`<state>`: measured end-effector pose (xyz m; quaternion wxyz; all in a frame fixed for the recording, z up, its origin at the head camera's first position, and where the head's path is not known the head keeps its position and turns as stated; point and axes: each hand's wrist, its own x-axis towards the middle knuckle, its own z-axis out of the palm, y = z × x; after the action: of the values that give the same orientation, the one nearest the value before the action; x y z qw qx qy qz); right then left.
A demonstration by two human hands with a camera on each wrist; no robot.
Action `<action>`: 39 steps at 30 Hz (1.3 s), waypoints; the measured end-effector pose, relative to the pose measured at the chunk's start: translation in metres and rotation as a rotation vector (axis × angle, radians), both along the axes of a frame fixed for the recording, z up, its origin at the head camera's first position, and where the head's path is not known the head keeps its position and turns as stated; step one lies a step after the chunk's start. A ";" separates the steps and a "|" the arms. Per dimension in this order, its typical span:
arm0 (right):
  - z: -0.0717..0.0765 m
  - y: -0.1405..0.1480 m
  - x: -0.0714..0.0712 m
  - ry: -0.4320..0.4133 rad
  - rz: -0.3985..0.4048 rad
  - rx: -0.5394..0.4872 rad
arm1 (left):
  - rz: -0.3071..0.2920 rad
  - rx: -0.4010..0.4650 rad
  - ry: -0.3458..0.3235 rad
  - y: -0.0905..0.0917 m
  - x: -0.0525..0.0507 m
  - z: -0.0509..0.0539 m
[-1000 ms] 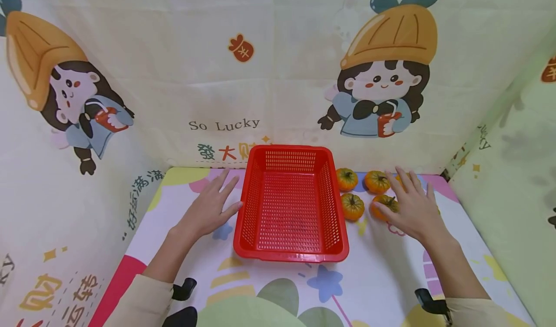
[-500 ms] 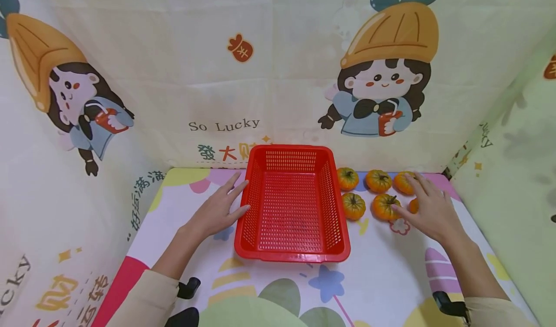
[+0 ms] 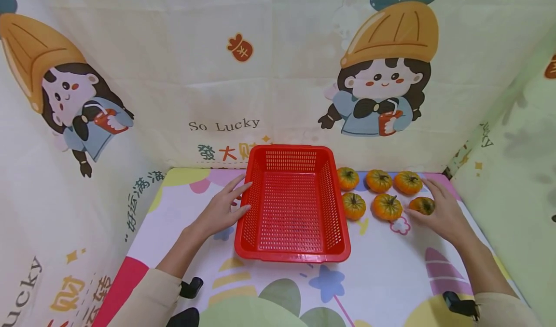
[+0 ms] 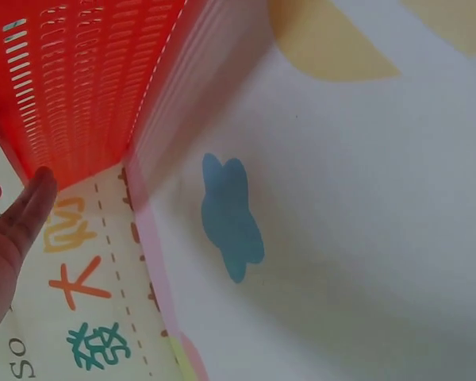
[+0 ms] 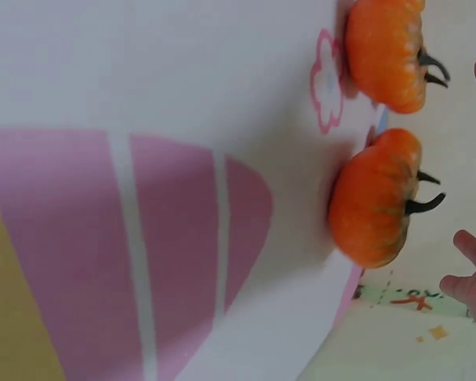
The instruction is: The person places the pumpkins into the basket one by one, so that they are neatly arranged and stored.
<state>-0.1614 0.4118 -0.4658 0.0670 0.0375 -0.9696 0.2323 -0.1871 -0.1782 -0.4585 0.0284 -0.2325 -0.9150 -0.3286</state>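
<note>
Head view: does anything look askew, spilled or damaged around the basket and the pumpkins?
Nothing stands out. The red basket sits flat on the table, and the six small pumpkins stand in two rows beside it, with no visible spills or breaks.

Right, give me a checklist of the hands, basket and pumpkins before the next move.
1. Red perforated basket standing open side up: ok.
2. Basket free of pumpkins: ok, its bare mesh floor shows.
3. All six small orange pumpkins to the right of the basket: ok.
4. Left hand touching the basket's left rim: cannot tell; its fingertips overlap it in the head view.
5. Right hand gripping the near right-end pumpkin: not ok; the right wrist view shows a gap.
</note>
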 end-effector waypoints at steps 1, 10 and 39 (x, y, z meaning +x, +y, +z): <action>-0.002 0.003 0.000 -0.012 0.001 -0.014 | 0.000 0.019 -0.006 0.001 0.000 0.000; -0.019 0.029 -0.004 -0.077 -0.014 -0.124 | 0.018 0.145 -0.067 0.008 -0.001 0.004; -0.041 0.046 0.003 -0.401 -0.152 -0.277 | 0.066 0.203 -0.215 0.006 -0.007 0.001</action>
<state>-0.1588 0.4577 -0.5070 -0.1048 -0.0921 -0.9224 0.3601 -0.1940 -0.1724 -0.4580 -0.0354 -0.1616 -0.8819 -0.4415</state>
